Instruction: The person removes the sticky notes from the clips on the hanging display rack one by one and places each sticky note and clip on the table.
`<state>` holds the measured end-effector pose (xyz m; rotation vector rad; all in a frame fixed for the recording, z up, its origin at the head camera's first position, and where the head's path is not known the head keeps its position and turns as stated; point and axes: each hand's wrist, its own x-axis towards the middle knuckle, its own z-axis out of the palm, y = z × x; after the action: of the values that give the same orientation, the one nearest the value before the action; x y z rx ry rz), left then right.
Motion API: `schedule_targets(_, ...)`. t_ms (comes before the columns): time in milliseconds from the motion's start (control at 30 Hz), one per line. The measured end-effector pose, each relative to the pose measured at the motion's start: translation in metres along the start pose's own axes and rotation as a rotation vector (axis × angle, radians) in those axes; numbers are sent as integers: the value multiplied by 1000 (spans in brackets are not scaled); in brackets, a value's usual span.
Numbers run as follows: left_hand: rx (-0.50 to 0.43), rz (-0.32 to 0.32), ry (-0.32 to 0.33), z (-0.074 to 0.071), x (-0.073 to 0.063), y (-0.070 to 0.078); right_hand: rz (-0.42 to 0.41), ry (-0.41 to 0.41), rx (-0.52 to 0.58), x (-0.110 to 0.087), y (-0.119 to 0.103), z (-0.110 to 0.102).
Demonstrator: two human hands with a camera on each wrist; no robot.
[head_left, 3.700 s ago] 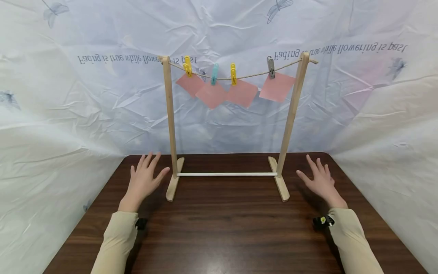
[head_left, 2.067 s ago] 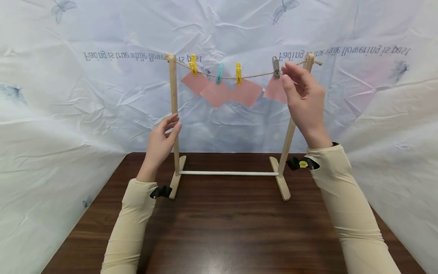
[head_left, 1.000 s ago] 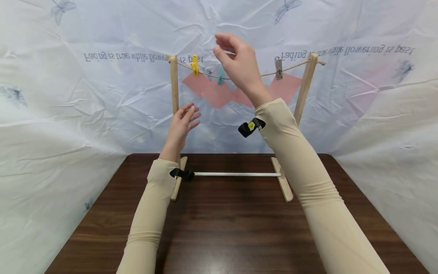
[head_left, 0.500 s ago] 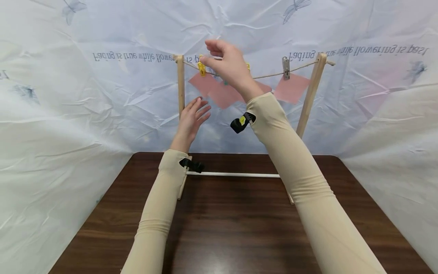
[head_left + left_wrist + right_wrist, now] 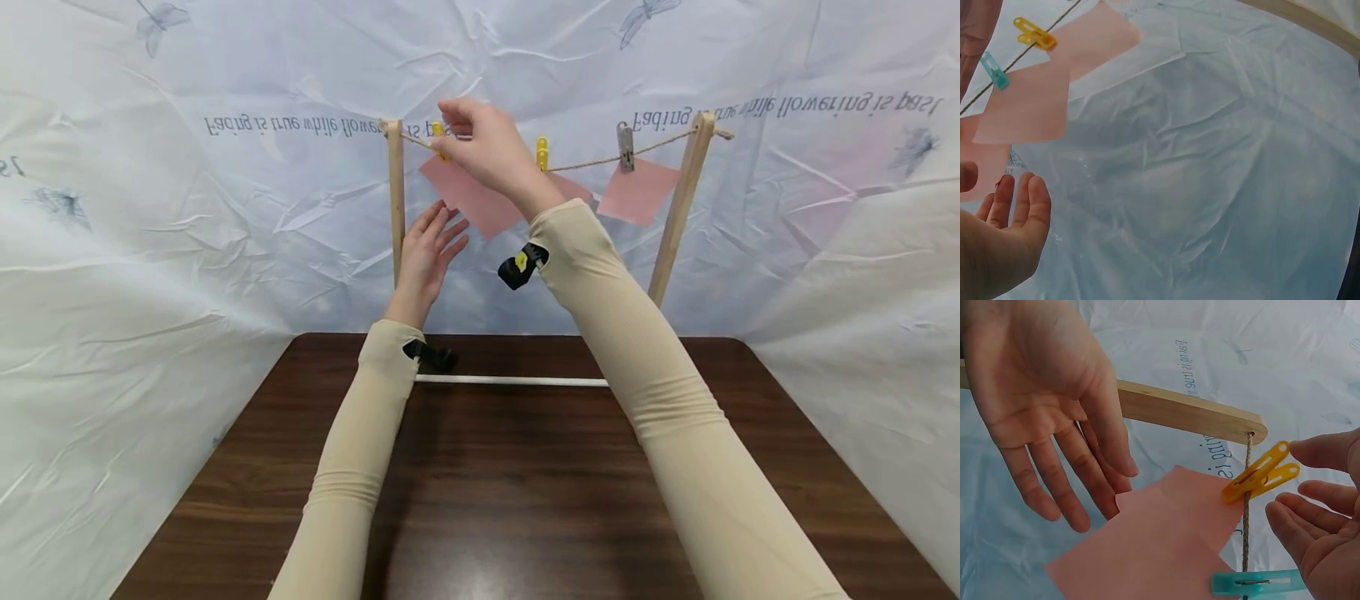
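Paper (image 5: 1204,495) hangs from the yellow peg (image 5: 1252,477) on the string (image 5: 1246,531). The right hand (image 5: 491,148) sits half-wide around the peg, the left hand (image 5: 422,257) wide beside the paper. Squeezing both ends evenly should work best.

Pink paper sheet (image 5: 1191,500) in yellow clip (image 5: 1261,467)

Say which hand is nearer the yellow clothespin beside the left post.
Right hand: fingertips at the clothespin's handle end. Left hand: lower, by the pink paper's edge.
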<state>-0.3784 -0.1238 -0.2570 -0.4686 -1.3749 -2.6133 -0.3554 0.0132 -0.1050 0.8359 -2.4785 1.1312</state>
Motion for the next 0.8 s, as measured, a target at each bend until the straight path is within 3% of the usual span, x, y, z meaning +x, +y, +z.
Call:
schedule_targets(400, -37, 54, 68, 2, -4, -6, -36, -56, -35, -1, 1, 8)
schedule_targets(800, -72, 72, 108, 1, -7, -11, -64, 42, -31, -2, 2, 10)
